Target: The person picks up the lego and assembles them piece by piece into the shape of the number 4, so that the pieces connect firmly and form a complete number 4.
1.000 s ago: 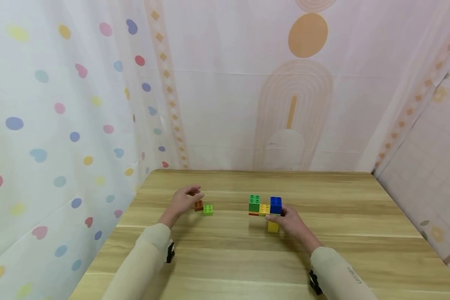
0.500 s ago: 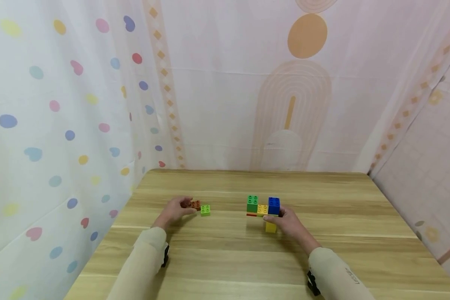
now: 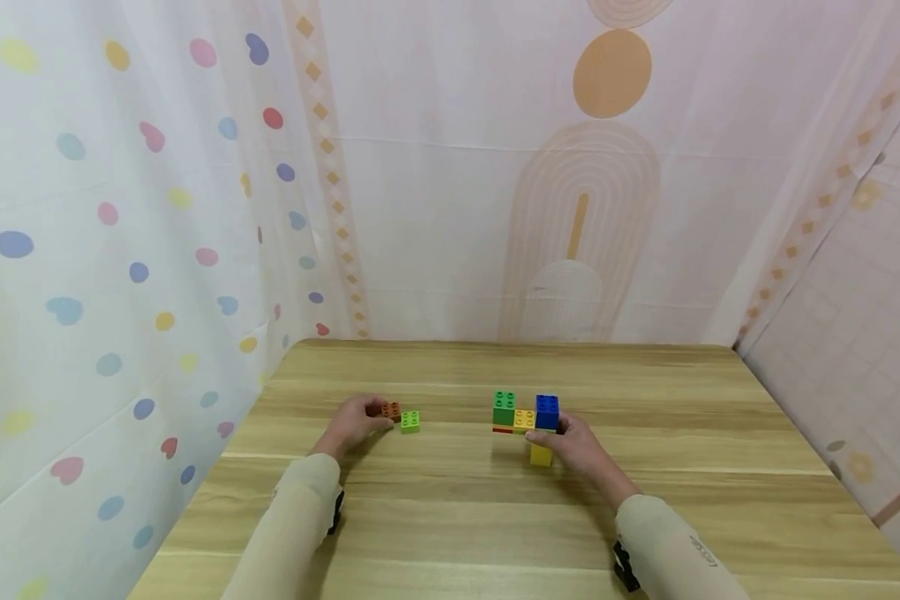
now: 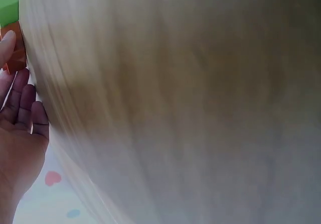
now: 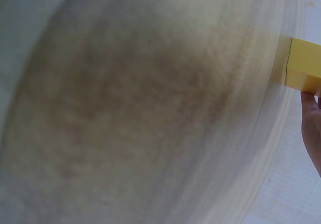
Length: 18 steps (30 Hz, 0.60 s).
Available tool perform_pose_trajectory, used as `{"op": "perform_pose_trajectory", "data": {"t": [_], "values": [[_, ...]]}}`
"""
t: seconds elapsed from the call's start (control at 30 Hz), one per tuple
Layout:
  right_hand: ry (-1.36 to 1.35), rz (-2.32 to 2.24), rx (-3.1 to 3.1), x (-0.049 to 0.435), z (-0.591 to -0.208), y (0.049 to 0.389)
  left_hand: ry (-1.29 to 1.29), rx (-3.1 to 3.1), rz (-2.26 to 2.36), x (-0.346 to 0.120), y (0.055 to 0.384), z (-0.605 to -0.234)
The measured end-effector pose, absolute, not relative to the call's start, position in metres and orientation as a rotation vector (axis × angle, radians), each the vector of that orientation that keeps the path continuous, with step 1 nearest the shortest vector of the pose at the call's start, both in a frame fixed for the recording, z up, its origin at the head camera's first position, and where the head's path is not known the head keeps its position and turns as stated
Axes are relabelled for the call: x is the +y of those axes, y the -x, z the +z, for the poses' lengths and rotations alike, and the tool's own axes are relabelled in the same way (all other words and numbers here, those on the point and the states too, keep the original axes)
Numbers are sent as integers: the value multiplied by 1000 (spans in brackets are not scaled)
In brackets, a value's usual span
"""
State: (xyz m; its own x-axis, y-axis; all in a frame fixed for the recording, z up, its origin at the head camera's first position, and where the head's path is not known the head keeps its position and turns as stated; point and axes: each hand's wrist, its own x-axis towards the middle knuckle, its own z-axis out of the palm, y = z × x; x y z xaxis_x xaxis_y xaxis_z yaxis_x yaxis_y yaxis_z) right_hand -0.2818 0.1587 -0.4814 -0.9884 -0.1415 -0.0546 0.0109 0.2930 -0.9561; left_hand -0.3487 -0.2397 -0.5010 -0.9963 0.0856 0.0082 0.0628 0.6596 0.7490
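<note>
My left hand (image 3: pixel 351 425) is at the left end of a brown toy brick (image 3: pixel 391 412) on the table, pinching it between thumb and fingers. In the left wrist view the thumb lies across this brown brick (image 4: pixel 16 53). A lime green brick (image 3: pixel 410 422) sits against its right side. My right hand (image 3: pixel 579 448) grips a built block assembly by its right end. It shows a green brick (image 3: pixel 504 408), a low yellow-orange brick (image 3: pixel 524 419), a blue brick (image 3: pixel 547 412) and a yellow brick (image 3: pixel 541 454) underneath. Some fingers are hidden behind the blocks.
The wooden table (image 3: pixel 450 517) stretches under both hands. Behind it hangs a pale patterned curtain (image 3: pixel 435 208), and a dotted curtain (image 3: pixel 120 275) runs along the left side.
My left hand has come down and closed around the brown brick's left end. The right hand keeps its hold on the assembly; the view has shifted slightly.
</note>
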Motion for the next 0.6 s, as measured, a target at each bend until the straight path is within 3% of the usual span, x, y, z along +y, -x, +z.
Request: {"op": "perform_pose_trajectory", "data": {"t": [0.33, 0.6], "values": [[105, -1800, 2396, 159, -485, 285, -109, 2802, 1490, -235, 347, -469], [106, -1800, 2402, 160, -486, 286, -268, 2831, 1508, -187, 355, -419]]}}
